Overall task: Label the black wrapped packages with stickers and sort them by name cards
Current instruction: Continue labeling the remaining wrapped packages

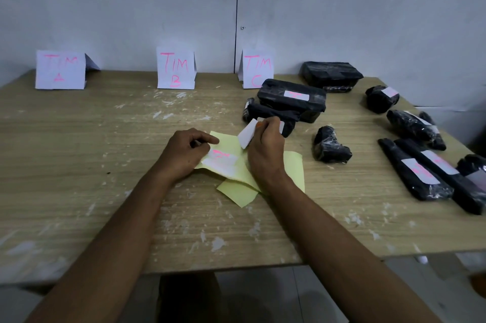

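Black wrapped packages (292, 97) sit grouped on the right half of the worktop (79, 165), none in front of the name cards yet. Several carry white stickers w/ pink writing: a flat box-shaped one near card C, a small round one (381, 99) farther right, two long ones (415, 172) at the right edge. A lumpy package (330, 146) near centre-right shows no label from this angle. One bigger block (331, 74) sits at the back by the wall.

Three folded name cards stand along the back edge: TIM A (60, 70) at left, TIM B (175, 69) mid, TIM C (257, 69) right of mid, just behind the pkg cluster.

Left hand (186, 155) rests on a yellow backing sheet (231, 162) at worktop centre, fingers curled, fingertips pressing the sheet down beside a white sticker (222, 161) w/ pink letters lying on it. Can't tell if anything's pinched between its fingers.

Right hand (265, 143) is raised just above the sheet, thumb and fingers pinching a white sticker strip (248, 134), which sticks out up-left of the knuckles, plain side up. It's in front of a long black package (271, 115) that lies against the flat box.

More yellow sheets (236, 191) lie overlapped under the right wrist. Worktop is light wood grain w/ white scuffs.
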